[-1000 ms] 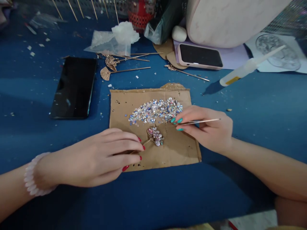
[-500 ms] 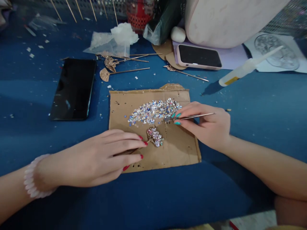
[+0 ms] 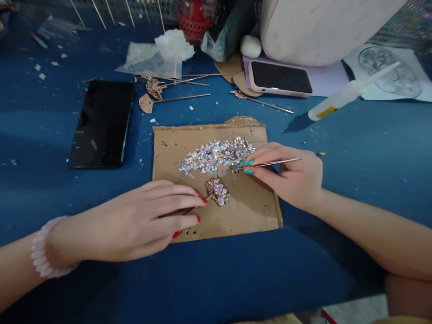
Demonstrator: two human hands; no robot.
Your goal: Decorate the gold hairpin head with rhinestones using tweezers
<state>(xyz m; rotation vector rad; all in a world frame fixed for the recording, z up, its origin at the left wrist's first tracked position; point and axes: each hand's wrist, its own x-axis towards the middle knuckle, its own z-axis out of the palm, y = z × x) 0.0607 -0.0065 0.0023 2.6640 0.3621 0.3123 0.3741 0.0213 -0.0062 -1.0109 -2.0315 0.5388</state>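
On a piece of cardboard [image 3: 249,207] lies a metal hair stick whose ornament [image 3: 218,191] is covered with small pink and clear rhinestones. My left hand [image 3: 145,220] rests palm down over its stem, index and middle fingertips on either side of the stem close to the ornament; the rest of the stem is hidden under the hand. My right hand [image 3: 288,175] pinches slim metal tweezers [image 3: 275,163], their tips at the lower right edge of a heap of loose rhinestones [image 3: 214,155]. Whether the tips grip a stone is too small to tell.
A black phone or tablet [image 3: 101,123] lies left of the cardboard. Behind it are more hair sticks [image 3: 182,97], a plastic bag [image 3: 151,60] and a pink-cased phone [image 3: 280,78]. A white glue bottle [image 3: 334,104] stands at the right, near a printed sheet [image 3: 384,74].
Both hands, the tweezers and the hair stick stay almost as they were. The whole view has shifted very slightly.
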